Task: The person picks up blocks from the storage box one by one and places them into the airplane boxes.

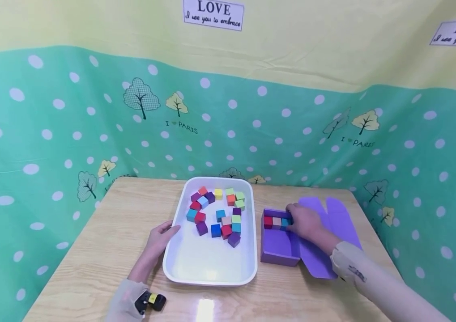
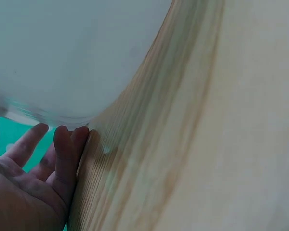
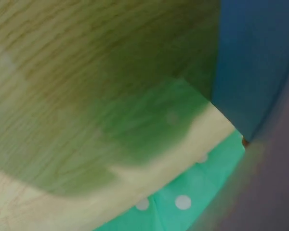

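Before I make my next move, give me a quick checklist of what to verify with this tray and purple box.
1. Left hand on the white tray: ok, at its left edge, thumb over the rim.
2. Lid out of the way: ok, laid open to the box's right.
3. Row in the purple box straight: ok, red cube, pink cube and teal cube along the far wall.
4. Space in the box: ok, bare floor in front of that row.
5. Tray emptied: not ok, many loose cubes inside.
6. Right hand free of cubes: cannot tell, fingertips hidden.
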`<state>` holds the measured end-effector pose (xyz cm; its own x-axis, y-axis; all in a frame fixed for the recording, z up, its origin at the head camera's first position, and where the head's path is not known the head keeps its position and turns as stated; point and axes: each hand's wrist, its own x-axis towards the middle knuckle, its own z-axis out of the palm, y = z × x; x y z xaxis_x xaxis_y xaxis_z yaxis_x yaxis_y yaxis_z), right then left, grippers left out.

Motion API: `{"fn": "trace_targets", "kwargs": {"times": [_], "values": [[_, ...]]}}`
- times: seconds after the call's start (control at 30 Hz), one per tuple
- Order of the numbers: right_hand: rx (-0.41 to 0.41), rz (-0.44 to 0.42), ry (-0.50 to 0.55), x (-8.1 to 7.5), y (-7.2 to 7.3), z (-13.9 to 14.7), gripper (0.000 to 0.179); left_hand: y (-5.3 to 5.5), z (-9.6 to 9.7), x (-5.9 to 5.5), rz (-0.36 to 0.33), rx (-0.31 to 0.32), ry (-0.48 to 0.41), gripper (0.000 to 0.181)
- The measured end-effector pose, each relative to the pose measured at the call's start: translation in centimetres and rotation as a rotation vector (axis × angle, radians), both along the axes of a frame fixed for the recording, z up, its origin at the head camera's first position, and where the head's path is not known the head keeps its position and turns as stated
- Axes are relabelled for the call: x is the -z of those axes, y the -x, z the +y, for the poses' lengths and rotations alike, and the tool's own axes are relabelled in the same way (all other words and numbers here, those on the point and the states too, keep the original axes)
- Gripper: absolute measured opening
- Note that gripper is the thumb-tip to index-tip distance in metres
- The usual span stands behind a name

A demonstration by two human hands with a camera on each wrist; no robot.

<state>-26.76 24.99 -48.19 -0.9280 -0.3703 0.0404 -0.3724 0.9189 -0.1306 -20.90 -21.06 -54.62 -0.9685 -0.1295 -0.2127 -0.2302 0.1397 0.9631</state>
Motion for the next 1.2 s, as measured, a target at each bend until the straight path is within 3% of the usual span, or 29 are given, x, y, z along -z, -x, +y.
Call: {"fn": "trace_targets", "kwargs": {"times": [0.4,0.57,0.7,0.87,1.0,1.2], "values": [[-0.111,-0.135,0.228,-3.0,-2.0,1.2,0.027,0.4,0.1,-0.1,-0.016,0.018,-0.005,0.057],[-0.107,-0.244,0.347,-4.6,-2.9,1.3,0.025,0.3,0.0,0.1,-0.022,0.008,0.009,0.057],[-0.101,-0.275,0.389,-6.2,-3.2,0.4,0.023,0.2,0.1,0.4,-0.029,0.014,-0.005,0.056],[-0.056,-0.289,0.356,-7.8,-2.0,-2.4,0.024,0.1,-0.2,0.6,-0.025,0.009,-0.007,0.059],[-0.058,-0.319,0.38,-7.6,-0.2,-5.0,0.025,0.0,-0.4,0.4,-0.031,0.001,0.01,0.059],[-0.111,-0.287,0.451,-6.9,1.8,-8.8,0.018,0.1,0.0,0.4,-0.017,0.006,-0.016,0.056]]}}
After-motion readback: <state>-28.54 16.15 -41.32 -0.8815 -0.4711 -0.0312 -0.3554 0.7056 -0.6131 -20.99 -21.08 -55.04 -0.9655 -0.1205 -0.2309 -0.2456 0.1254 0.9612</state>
